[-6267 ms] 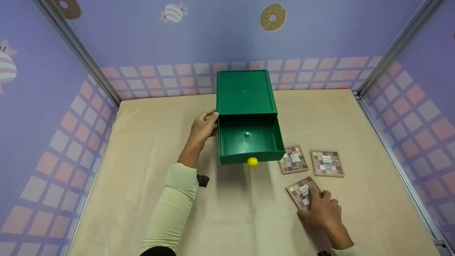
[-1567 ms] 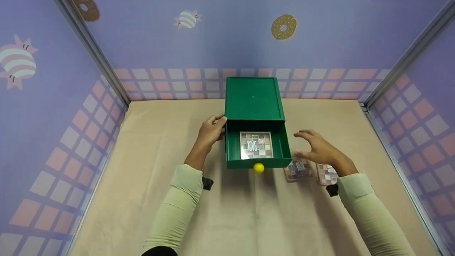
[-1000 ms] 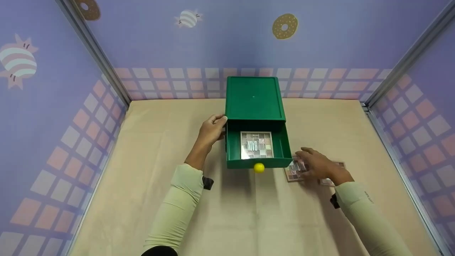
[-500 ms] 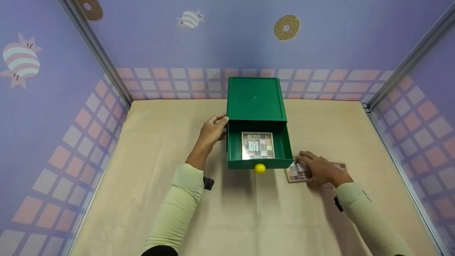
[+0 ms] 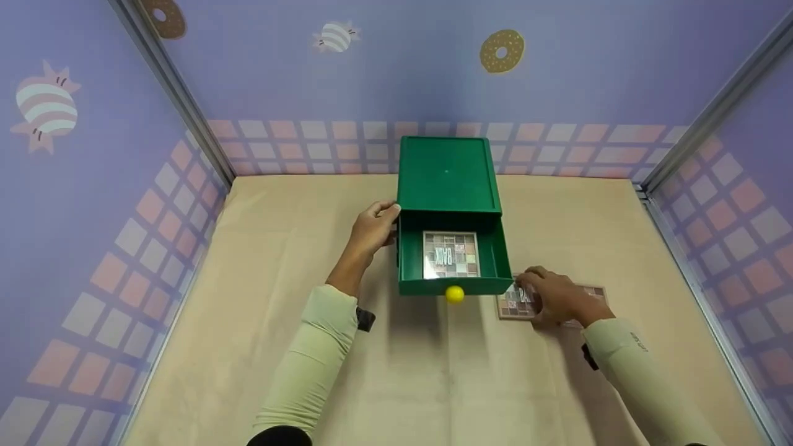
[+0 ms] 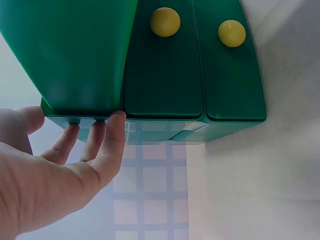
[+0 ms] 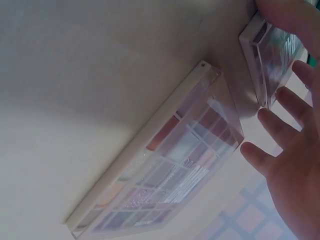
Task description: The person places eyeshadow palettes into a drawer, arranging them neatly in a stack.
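A green drawer cabinet (image 5: 447, 173) has its top drawer (image 5: 455, 286) pulled out, with an eyeshadow palette (image 5: 450, 255) lying inside. My left hand (image 5: 370, 232) is at the cabinet's left side; in the left wrist view its fingertips touch the side wall, fingers fairly straight, thumb near the top edge. On the table, my right hand (image 5: 557, 296) grips a second palette (image 5: 515, 302) by its edges, just right of the drawer front; the hand covers part of it. A third palette (image 7: 160, 165) lies under the right hand's wrist side, partly hidden in the head view.
Two lower drawers with yellow knobs (image 6: 231, 33) are closed beneath the pulled-out one. The cabinet stands near the patterned back wall (image 5: 396, 74) on a beige cloth-covered table (image 5: 297, 266). Patterned side walls (image 5: 731, 235) enclose the table.
The palette my right hand held on the table earlier now lies in the drawer. My right hand came down from beside the drawer onto another palette. The left hand stays at the cabinet.
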Tool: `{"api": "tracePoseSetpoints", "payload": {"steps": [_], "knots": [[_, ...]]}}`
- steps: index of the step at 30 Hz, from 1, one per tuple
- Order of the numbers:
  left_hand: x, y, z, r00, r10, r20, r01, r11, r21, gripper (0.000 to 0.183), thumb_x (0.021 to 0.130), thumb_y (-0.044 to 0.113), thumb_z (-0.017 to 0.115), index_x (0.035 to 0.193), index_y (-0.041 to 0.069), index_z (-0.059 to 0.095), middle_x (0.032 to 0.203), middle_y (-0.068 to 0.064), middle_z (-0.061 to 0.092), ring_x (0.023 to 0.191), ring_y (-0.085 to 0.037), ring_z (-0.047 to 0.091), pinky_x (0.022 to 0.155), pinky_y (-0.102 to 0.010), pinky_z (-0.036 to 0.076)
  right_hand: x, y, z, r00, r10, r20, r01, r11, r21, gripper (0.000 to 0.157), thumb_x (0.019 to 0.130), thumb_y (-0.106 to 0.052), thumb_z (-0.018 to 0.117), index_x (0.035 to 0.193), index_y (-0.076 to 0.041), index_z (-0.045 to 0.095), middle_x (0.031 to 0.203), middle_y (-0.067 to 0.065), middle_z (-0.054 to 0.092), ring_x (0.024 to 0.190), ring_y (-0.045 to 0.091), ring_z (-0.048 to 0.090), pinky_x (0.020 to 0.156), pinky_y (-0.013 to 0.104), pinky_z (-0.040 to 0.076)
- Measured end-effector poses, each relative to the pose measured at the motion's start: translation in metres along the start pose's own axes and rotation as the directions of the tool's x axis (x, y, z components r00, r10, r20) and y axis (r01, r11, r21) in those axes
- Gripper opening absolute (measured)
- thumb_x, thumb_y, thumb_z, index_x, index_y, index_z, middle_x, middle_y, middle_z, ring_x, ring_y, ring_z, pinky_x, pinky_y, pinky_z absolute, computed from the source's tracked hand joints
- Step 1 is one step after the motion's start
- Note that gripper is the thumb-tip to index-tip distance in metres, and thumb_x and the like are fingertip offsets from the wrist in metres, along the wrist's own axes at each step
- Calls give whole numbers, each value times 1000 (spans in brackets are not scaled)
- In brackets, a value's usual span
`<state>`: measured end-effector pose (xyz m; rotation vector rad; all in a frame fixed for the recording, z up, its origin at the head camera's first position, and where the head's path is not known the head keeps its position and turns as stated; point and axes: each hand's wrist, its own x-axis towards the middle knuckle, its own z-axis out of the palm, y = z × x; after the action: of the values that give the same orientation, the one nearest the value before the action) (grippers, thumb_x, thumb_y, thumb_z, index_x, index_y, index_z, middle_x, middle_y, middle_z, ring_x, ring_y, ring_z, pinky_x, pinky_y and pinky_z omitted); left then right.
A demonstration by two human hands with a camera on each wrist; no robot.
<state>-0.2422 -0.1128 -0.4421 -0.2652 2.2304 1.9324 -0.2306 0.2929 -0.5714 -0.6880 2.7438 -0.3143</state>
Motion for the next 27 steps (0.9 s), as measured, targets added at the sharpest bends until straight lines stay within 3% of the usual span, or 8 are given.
{"api": "tracePoseSetpoints", "payload": {"steps": [6,11,20,27], "knots": [[0,-1,1,1000,3,1,-3,1000,-1,41,98,44,49,134,25,54,130,-4,58,107,-21,64,94,-43,52,-1,1,5,997,-25,-70,23,999,-34,84,61,-39,86,135,-28,48,138,7,47,117,32,52,99,60,43],[-1,0,0,1000,1,-3,-1,1000,1,41,98,44,49,133,24,54,130,-5,58,103,-21,65,93,-43,53,-3,0,1,996,-6,-88,7,1000,11,85,62,-44,85,137,-27,48,138,10,46,119,35,50,97,61,43],[-1,0,-1,1000,0,-7,0,1000,-1,43,97,44,50,134,22,53,129,-6,59,102,-21,65,94,-43,52,-8,1,-28,982,-28,-184,36,998,41,78,66,-34,82,136,-20,50,139,15,44,119,40,47,92,63,43],[0,-1,0,1000,11,-2,-11,1000,-9,42,97,43,50,134,23,54,127,-6,60,99,-21,66,94,-44,52,-12,-1,-52,970,23,-242,-12,999,46,85,63,-33,82,139,-19,46,141,22,39,121,46,44,92,67,41]]}}
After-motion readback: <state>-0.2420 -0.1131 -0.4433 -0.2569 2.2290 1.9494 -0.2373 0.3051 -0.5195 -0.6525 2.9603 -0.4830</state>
